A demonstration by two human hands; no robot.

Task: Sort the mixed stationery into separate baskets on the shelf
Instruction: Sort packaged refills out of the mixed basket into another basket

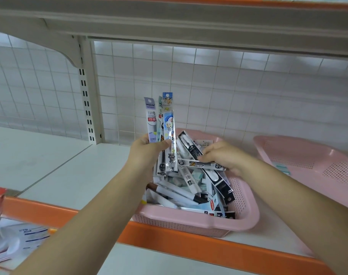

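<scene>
1. White, smooth shelf (73, 175) boards run across the view, edged in front by a glossy orange strip (189, 247); blurred paper packs (20, 239) lie on a lower level at the near left.
2. Just behind the strip sits a pink basket (189, 215) of perforated plastic with rounded corners, heaped with slim refill packets (181, 193), flat, crinkly sleeves in white, black and pale blue.
3. Above the heap, the left hand (147, 153) grips a fan of held packets (169, 124) upright, its thumb pressed across their fronts.
4. Beside it, the right hand (222, 155) curls its fingers onto a narrow white packet (201, 164) lying crosswise on the pile.
5. Farther right rests a second pink basket (308, 161), wide and shallow.
6. Behind stands a white wire grid (209, 86), a slotted metal upright (85, 104), and a grey upper shelf (169, 20).
</scene>
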